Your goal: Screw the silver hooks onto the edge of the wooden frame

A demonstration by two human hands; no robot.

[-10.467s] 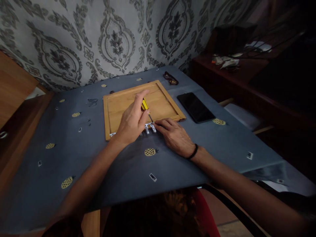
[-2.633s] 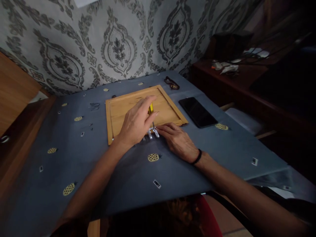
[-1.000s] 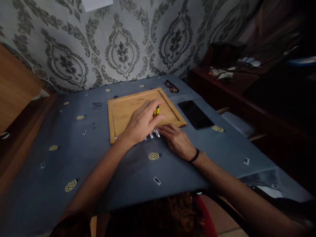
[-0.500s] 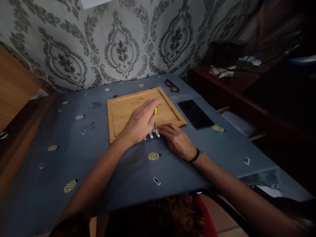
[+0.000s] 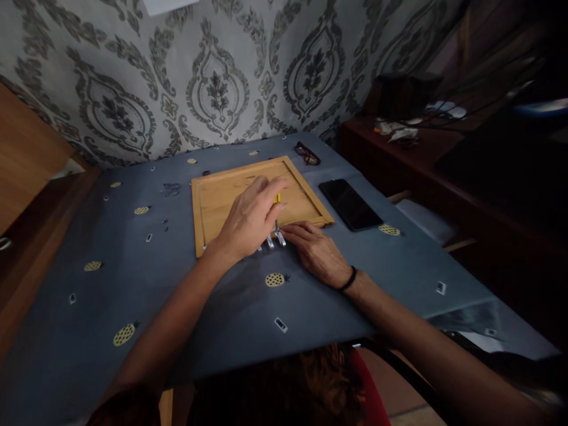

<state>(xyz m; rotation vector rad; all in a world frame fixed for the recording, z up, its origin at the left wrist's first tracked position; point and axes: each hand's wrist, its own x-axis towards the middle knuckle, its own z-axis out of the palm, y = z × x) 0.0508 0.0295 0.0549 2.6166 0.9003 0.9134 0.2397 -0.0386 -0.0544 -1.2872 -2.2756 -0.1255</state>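
Observation:
A framed wooden board (image 5: 231,198) lies flat on the blue patterned tablecloth. Above its near edge my left hand (image 5: 251,222) grips a screwdriver with a yellow handle (image 5: 278,200), held upright with its shaft pointing down. The tip meets one of several silver metal hooks (image 5: 280,238) along that edge. Close beside this hook, on its right, my right hand (image 5: 317,251) rests low with its fingers together, fingertips at the hook and the board's edge. Whether they pinch anything is too small to tell. A dark band circles the right wrist.
A black phone (image 5: 350,204) lies right of the board, with dark glasses (image 5: 307,154) behind it. Left of the board are a small grey item (image 5: 170,189) and tiny dark pieces (image 5: 164,221). A reddish-brown cabinet (image 5: 390,145) stands at the right.
The fingers of my left hand have shifted slightly around the yellow handle, which shows narrower now. My right hand stays at the hook. The whole view has moved very slightly.

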